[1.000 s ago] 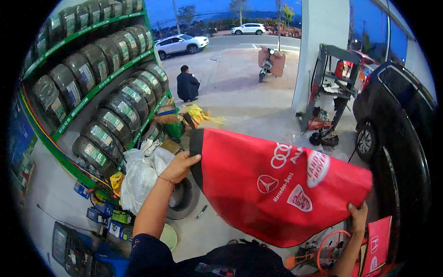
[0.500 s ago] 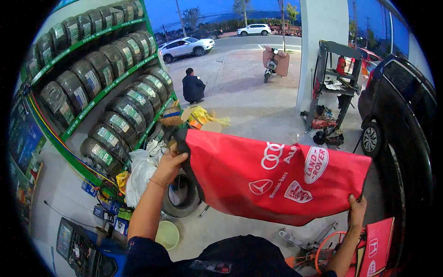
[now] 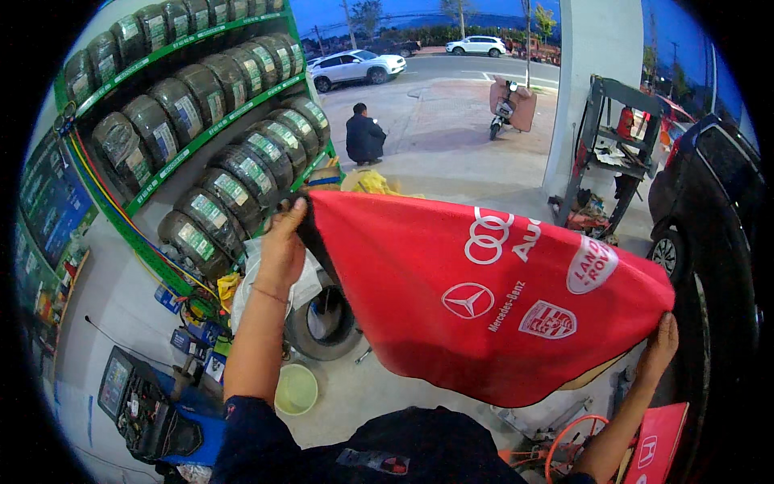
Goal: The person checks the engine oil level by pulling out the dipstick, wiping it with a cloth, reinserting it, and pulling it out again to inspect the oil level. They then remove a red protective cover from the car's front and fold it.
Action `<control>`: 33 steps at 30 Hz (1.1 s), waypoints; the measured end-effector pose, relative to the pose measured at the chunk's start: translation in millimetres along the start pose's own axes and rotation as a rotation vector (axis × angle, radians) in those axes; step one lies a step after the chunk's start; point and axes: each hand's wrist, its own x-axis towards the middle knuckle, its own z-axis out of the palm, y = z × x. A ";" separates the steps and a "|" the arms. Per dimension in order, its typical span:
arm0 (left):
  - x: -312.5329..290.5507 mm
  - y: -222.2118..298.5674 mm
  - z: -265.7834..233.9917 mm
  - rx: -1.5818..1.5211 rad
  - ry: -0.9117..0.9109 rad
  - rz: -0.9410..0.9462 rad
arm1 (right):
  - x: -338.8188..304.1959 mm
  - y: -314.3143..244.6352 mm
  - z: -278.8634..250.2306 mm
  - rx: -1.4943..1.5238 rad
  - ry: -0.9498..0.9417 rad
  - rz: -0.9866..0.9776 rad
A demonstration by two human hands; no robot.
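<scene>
A large red cloth cover (image 3: 435, 266) with white emblems printed on it is spread out in the air in front of me. My left hand (image 3: 283, 246) grips its upper left corner, where a black underside shows. My right hand (image 3: 659, 343) pinches its right corner, lower and near a dark car. The cloth hangs between both hands and hides the floor behind it.
A green rack of wrapped tyres (image 3: 201, 129) fills the left. A tyre (image 3: 322, 327) lies on the floor by a yellow-green bucket (image 3: 296, 389). A dark car (image 3: 713, 218) stands at right, a tool cart (image 3: 613, 145) beyond. A person (image 3: 364, 135) crouches ahead; a scooter (image 3: 506, 109) is farther off.
The cloth has swung up and flatter. My left hand has risen higher with its corner, and my right hand has lifted slightly toward the car.
</scene>
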 end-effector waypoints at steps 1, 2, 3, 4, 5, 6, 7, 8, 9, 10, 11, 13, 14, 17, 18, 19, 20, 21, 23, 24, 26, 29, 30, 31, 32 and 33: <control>5.0 5.7 -12.7 0.013 -0.009 -0.036 | -1.8 -21.6 20.7 0.046 0.067 -0.015; 6.7 9.5 -19.2 0.052 -0.083 -0.046 | -2.8 -32.9 33.1 0.092 0.136 -0.031; 1.8 21.6 -19.5 0.096 -0.151 -0.060 | -2.3 -31.3 33.1 0.068 0.055 -0.010; 2.1 10.8 -40.2 0.345 -0.206 -0.162 | -1.0 -24.5 29.9 0.044 -0.025 0.011; -2.4 -4.8 -66.3 0.592 -0.255 -0.256 | 0.7 -18.1 26.1 0.025 -0.108 0.024; -24.1 -29.2 -66.0 0.546 -0.351 -0.143 | -2.1 2.9 13.7 -0.266 -0.122 0.026; -44.0 -45.5 -54.6 0.597 -0.250 -0.106 | 3.7 12.9 14.5 -0.361 -0.118 0.016; -45.3 -59.9 -62.0 0.648 -0.236 -0.211 | -2.7 19.3 10.1 -0.487 -0.129 0.042; -37.8 -66.5 -69.2 0.751 -0.223 -0.258 | -7.9 23.8 6.4 -0.613 -0.138 0.069; -36.1 -78.0 -75.2 0.860 -0.219 -0.335 | -7.2 19.6 27.3 -0.644 -0.074 -0.115; -19.8 -84.0 -65.2 0.999 -0.241 -0.370 | 8.9 21.2 29.3 -0.675 -0.002 -0.103; 30.3 -60.2 -45.4 0.854 -0.318 -0.270 | 47.2 -12.1 38.6 -0.312 -0.155 0.133; 41.1 -49.4 -45.9 0.602 -0.379 -0.247 | 55.6 -42.6 59.9 -0.102 -0.169 0.121; 59.0 -22.6 -25.6 -0.002 -0.663 -0.290 | 68.4 -64.2 37.8 0.112 -0.267 0.174; 48.4 -47.0 -35.3 0.194 -0.655 -0.370 | 52.9 -49.9 19.3 -0.134 -0.306 0.219; 34.9 -77.7 -50.0 0.395 -0.628 -0.438 | 36.3 -28.4 5.5 -0.379 -0.351 0.267; 17.1 -105.1 -42.9 0.318 -0.598 -0.558 | 21.9 -1.4 -2.2 -0.327 -0.305 0.348; 1.9 -124.0 -34.4 0.256 -0.559 -0.690 | 5.4 17.5 -4.3 -0.267 -0.262 0.443; 2.5 -148.4 -50.6 0.224 -0.530 -0.760 | -7.9 14.8 -1.0 -0.124 -0.229 0.546; 2.4 -164.0 -54.8 0.199 -0.523 -0.793 | -9.0 11.0 -3.5 -0.057 -0.200 0.583; 19.0 -129.7 -37.9 0.136 -0.574 -0.781 | 0.8 -28.9 -1.6 0.064 -0.255 0.461; 35.2 -161.6 -95.6 -0.207 -0.497 -0.953 | -8.7 -33.8 -6.4 0.010 -0.356 0.442; 24.0 -175.7 -88.2 -0.097 -0.504 -0.951 | -29.0 -8.7 -27.4 -0.071 -0.308 0.476; 3.9 -185.9 -78.3 0.021 -0.487 -0.937 | -47.8 3.9 -13.5 -0.107 -0.207 0.449; -10.1 -185.6 -62.4 0.060 -0.473 -0.858 | -72.8 16.3 3.9 -0.143 -0.091 0.439; -13.0 -190.4 -51.8 0.099 -0.522 -0.880 | -79.2 30.2 -7.8 -0.319 -0.032 0.480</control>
